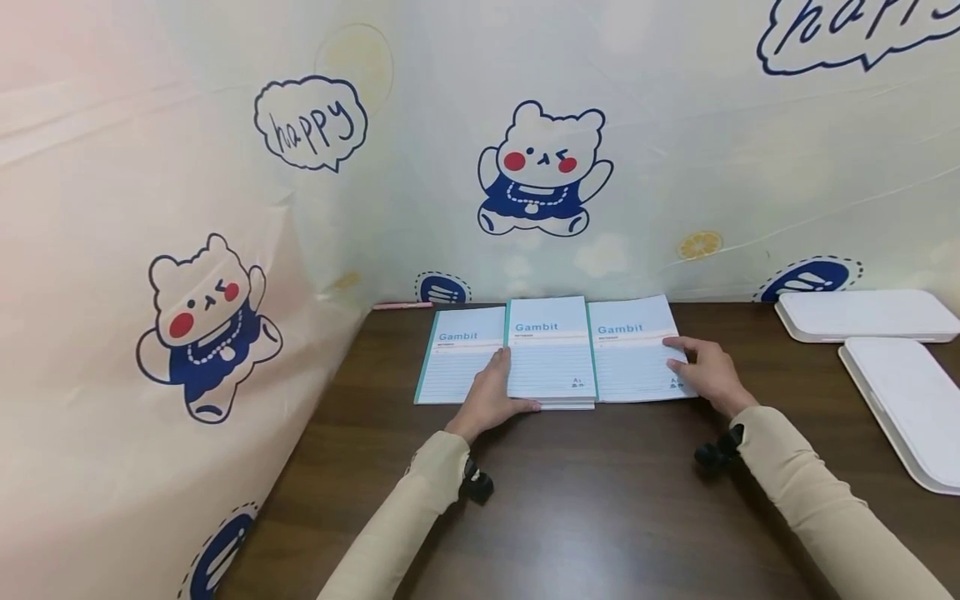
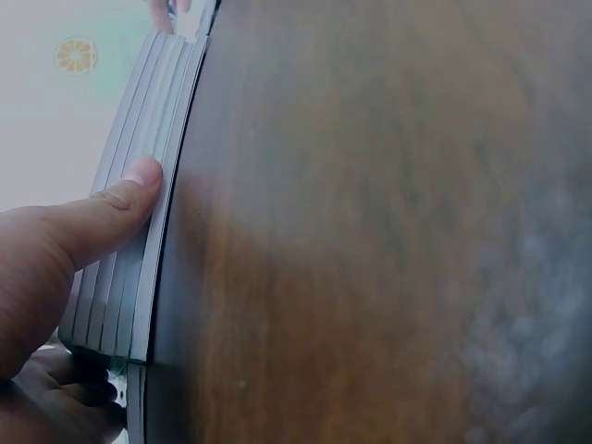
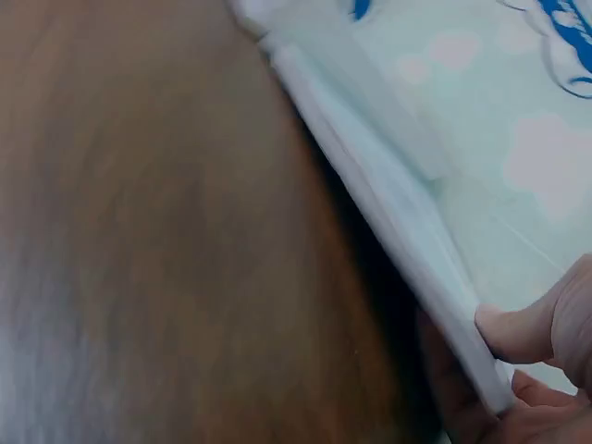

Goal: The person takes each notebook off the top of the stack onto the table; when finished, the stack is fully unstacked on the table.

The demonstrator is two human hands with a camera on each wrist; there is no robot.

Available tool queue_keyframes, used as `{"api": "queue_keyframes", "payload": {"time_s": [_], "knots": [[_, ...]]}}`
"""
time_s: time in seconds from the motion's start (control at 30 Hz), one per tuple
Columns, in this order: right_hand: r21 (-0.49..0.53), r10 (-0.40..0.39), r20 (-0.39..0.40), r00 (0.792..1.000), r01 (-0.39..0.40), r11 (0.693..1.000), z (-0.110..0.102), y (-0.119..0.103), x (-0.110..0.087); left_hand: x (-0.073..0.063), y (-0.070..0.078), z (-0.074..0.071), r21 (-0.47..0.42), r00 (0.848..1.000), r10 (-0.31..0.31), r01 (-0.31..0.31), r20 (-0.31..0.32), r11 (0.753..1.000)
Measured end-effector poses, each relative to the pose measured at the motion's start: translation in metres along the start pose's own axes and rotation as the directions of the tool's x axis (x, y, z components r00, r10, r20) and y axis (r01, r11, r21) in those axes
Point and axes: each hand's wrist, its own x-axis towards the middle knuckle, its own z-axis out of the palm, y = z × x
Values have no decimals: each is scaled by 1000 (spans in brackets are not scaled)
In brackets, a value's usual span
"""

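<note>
Three light-blue "Gambit" notebooks lie side by side in the head view, spines to the left. The middle one tops a stack of notebooks [image 1: 551, 358], higher than the left notebook [image 1: 450, 379]. My left hand [image 1: 486, 402] holds this stack by its near left corner: the thumb [image 2: 120, 208] presses the layered page edges, and the fingers run along the spine side. With my right hand [image 1: 708, 375] I pinch the right notebook [image 1: 630, 367] at its right edge. Its thumb [image 3: 518, 333] is on the cover and its fingers are underneath; that edge tilts up off the table.
Two white flat padded objects [image 1: 862, 317] lie at the right of the brown table [image 1: 585, 492]. A thin pink pen [image 1: 405, 306] is at the back left edge. A printed cloth [image 1: 420, 183] hangs behind and to the left.
</note>
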Motion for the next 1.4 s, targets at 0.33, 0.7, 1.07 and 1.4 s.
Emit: {"api": "queue_keyframes", "payload": {"time_s": [0.33,0.7,1.07,1.4], "knots": [[-451,-165,-29,986,134,882,20,-19,-14,-3,-1,2,-17,1000,-6,7,28,1000],[-358,-273,-107,956,219,907,47,-57,-11,0,-1,0,-16,1000,-4,4,22,1000],[-244,-171,-18,985,161,956,99,-97,-6,0,0,1,-12,1000,2,-2,29,1000],[-197,-144,-38,989,133,971,89,-94,0,2,-4,0,-125,1000,28,-29,-11,992]]}}
